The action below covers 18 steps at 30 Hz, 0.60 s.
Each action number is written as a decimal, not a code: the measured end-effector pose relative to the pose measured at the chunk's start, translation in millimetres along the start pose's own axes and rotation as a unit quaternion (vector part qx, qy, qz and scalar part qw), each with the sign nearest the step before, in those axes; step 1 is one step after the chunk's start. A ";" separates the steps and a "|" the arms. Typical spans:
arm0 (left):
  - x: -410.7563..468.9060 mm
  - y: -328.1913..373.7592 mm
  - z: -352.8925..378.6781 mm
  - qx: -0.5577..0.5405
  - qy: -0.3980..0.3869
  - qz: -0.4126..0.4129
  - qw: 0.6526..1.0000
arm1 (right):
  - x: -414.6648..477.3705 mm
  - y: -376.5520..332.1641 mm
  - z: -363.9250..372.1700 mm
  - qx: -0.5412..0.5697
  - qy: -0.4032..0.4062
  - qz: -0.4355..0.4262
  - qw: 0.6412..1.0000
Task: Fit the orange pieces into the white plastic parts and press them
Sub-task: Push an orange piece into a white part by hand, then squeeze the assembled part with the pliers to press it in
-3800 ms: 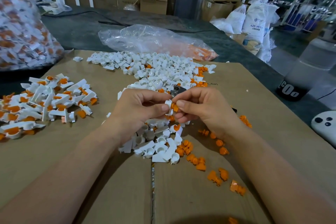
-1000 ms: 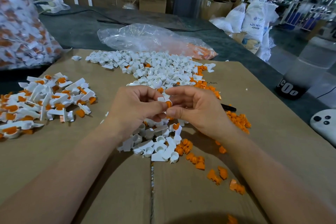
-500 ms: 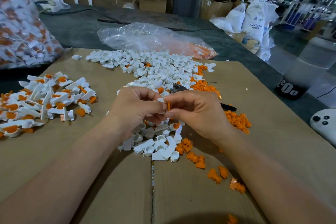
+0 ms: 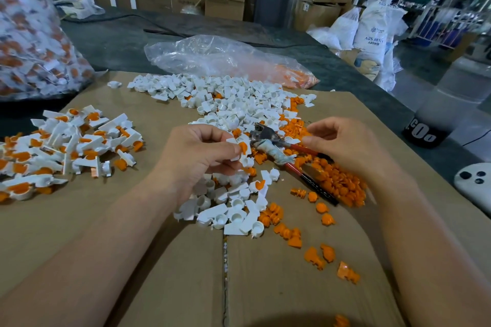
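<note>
L hand (image 4: 202,156) pinches 1 white part (image 4: 246,154) w/ an orange piece (image 4: 242,146) seated in it, thumb against fingertips, above the loose white pile (image 4: 233,106) on the cardboard (image 4: 159,273). R hand (image 4: 345,143) is loosely curled w/ nothing seen in it, thumb tip just beside the pliers (image 4: 273,148). Fitted parts (image 4: 66,141) lie well apart at left.

Left hand (image 4: 196,152) raised, pinching white part (image 4: 247,152); right hand (image 4: 345,145) apart, fingers loosely curled.

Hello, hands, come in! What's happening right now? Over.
Left hand pinches white part with orange piece in it. Right hand loosely curled, nothing seen in it, by pliers. Nothing blocking.
</note>
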<state>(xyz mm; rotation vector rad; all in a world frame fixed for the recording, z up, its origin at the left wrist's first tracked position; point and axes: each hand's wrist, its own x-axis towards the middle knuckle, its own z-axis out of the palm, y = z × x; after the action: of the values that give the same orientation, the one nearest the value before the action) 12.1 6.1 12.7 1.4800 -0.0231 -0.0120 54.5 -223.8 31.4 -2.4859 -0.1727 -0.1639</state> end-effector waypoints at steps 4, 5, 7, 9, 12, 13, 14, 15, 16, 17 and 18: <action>0.8 0.0 -0.5 -0.011 0.004 0.000 1.000 | 0.9 2.7 1.2 -0.032 -0.074 0.034 0.996; 0.8 0.1 -0.5 -0.014 0.005 0.000 1.000 | -0.1 1.4 2.1 -0.043 -0.088 0.031 0.995; 0.7 0.2 -0.5 -0.020 0.006 0.001 1.000 | -1.2 -1.0 4.0 -0.077 -0.105 0.013 0.991; 0.9 -0.1 -0.4 -0.022 0.006 0.002 1.000 | -1.4 -2.5 6.4 -0.127 -0.120 0.004 0.985; 1.5 -0.9 -0.6 -0.022 0.003 0.003 1.000 | -1.1 -1.4 10.7 -0.182 -0.171 0.024 0.968; 1.7 -1.1 -0.6 -0.023 0.001 0.004 1.000 | -0.2 0.8 12.7 -0.191 -0.189 0.027 0.963; 1.8 -1.2 -0.4 -0.024 0.000 0.004 1.000 | 0.8 3.7 14.4 -0.198 -0.201 0.024 0.959; 1.6 -1.1 -0.2 -0.026 0.000 0.004 1.000 | 2.0 6.1 16.0 -0.202 -0.204 0.018 0.958; 1.4 -1.1 -0.2 -0.028 0.000 0.004 1.000 | 2.9 7.3 16.9 -0.201 -0.199 0.011 0.959; 1.2 -0.9 -0.4 -0.030 0.000 0.004 1.000 | 3.7 7.3 17.4 -0.200 -0.192 0.007 0.961; 1.2 -0.9 -0.7 -0.032 0.001 0.004 0.999 | 3.8 6.4 17.6 -0.198 -0.183 0.006 0.963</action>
<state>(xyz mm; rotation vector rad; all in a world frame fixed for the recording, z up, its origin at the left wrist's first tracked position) 13.3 6.7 11.7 1.4163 -0.0257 -0.0047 60.6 -217.9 14.3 -2.8965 -0.3038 0.2994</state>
